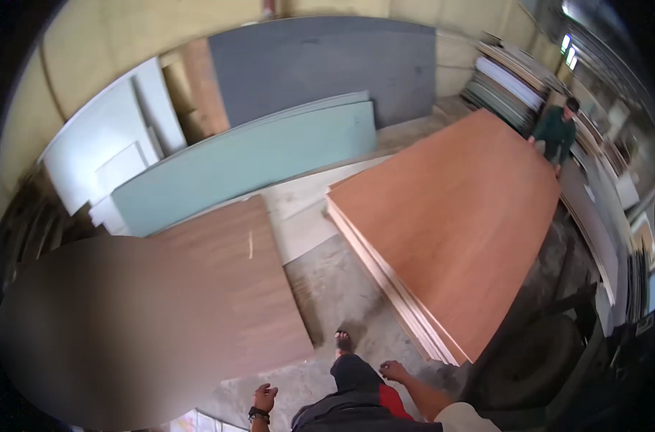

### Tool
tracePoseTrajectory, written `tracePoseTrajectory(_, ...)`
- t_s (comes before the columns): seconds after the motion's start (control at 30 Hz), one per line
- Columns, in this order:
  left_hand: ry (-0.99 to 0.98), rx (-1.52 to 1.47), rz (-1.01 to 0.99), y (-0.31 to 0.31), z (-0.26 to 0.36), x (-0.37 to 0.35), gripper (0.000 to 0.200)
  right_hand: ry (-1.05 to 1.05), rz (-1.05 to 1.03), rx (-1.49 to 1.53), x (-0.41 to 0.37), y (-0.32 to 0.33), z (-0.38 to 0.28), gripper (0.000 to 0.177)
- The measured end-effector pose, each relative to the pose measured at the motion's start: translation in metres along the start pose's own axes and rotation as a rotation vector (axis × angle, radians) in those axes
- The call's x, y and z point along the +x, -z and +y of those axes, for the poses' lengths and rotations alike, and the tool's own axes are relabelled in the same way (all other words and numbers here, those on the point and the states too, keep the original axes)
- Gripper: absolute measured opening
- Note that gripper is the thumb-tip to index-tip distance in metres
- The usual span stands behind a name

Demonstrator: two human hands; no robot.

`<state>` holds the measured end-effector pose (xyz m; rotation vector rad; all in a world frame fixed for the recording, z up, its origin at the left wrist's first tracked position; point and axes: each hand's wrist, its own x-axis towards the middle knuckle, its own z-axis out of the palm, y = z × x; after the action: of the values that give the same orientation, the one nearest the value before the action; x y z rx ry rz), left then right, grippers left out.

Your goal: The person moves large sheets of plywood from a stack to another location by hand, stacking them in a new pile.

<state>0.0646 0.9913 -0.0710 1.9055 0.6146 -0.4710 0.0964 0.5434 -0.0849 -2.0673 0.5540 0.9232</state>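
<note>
My left hand [265, 397], with dark bands at the wrist, hangs beside my left leg, fingers loosely bent and nothing in it. Near the front corner of a stack of reddish-brown plywood sheets [450, 223], my right hand [393, 371] is held low, fingers slightly curled, also empty and apart from the wood. The stack's pale layered edges face me. A darker brown sheet [248, 288] lies to my left, nearest my left hand, partly covered by a blurred oval patch.
A person in a dark green top [558, 133] stands at the stack's far end, hands by its edge. Pale green panels [262, 155], a dark grey panel [327, 68] and white panels [100, 137] lean along the wall. A tyre-like round object [525, 360] sits at right.
</note>
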Motion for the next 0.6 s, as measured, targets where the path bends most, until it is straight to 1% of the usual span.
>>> tracePoseTrajectory(0.03,-0.007,0.023,-0.023,-0.006,0.004,0.008,0.042,0.001,0.024,0.033,0.008,0.022,-0.009,0.029)
tracePoseTrajectory(0.1,0.043,0.017,-0.124,-0.014,0.025,0.032,0.043,0.048,0.091,0.236,0.022,0.063,-0.027,0.027)
tracePoseTrajectory(0.13,0.039,0.031,-0.136,-0.015,0.035,0.038,0.043,0.040,0.097,0.251,0.027,0.081,-0.032,0.027)
tracePoseTrajectory(0.2,0.130,0.021,-0.137,-0.012,0.079,0.045,0.044,0.066,0.176,0.455,0.046,0.115,-0.044,0.025)
tracePoseTrajectory(0.23,0.131,0.085,-0.110,-0.011,0.086,0.056,0.041,0.065,0.180,0.468,0.054,0.128,-0.050,0.025)
tracePoseTrajectory(0.27,0.124,0.095,-0.113,-0.010,0.095,0.068,0.041,0.039,0.206,0.592,0.060,0.142,-0.056,0.024)
tracePoseTrajectory(0.3,0.151,0.044,-0.091,-0.008,0.100,0.076,0.039,0.007,0.231,0.715,0.068,0.149,-0.051,0.022)
tracePoseTrajectory(0.33,0.179,-0.007,-0.069,-0.006,0.105,0.084,0.037,0.000,0.234,0.727,0.074,0.152,-0.045,0.022)
tracePoseTrajectory(0.37,0.148,-0.017,-0.089,-0.005,0.113,0.094,0.032,0.009,0.163,0.862,0.080,0.158,-0.044,0.020)
tracePoseTrajectory(0.4,0.147,-0.006,-0.094,-0.006,0.120,0.101,0.032,0.014,0.086,0.997,0.085,0.161,-0.044,0.018)
tracePoseTrajectory(0.43,0.163,-0.008,-0.087,-0.005,0.126,0.109,0.033,-0.060,0.250,0.794,0.084,0.154,-0.042,0.016)
tracePoseTrajectory(0.5,0.168,-0.003,-0.078,-0.004,0.147,0.127,0.035,0.296,0.150,0.212,0.124,0.127,0.019,0.017)
tracePoseTrajectory(0.57,0.225,0.056,-0.140,-0.004,0.163,0.147,0.032,0.129,-0.293,1.404,0.117,0.117,0.029,0.021)
tracePoseTrajectory(0.6,0.223,0.055,-0.140,-0.003,0.172,0.159,0.032,0.038,-0.556,1.388,0.160,0.087,0.083,0.022)
